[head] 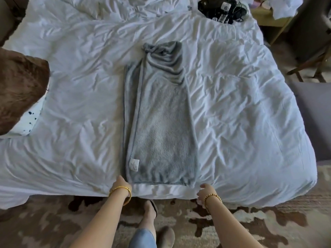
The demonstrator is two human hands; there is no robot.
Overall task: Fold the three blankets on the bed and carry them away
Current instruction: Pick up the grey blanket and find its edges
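Note:
A grey fleece blanket (159, 122), folded into a long strip, lies down the middle of the bed (241, 113); its far end is bunched and a white label shows near its front left corner. My left hand (121, 182) is at that front left corner, and its fingertips disappear at the blanket's edge as it grips it. Just right of the front right corner is my right hand (206, 190), fingers loosely curled and holding nothing. At the bed's left edge a brown plush blanket (19, 86) sits on a white blanket with blue spots (31, 120).
Black gear with cables (222, 9) lies at the bed's far right corner. To the right of the bed stand a grey bench (313, 113) and a wooden chair (311, 56). My legs and slippers are on the patterned rug (232, 221) at the foot of the bed.

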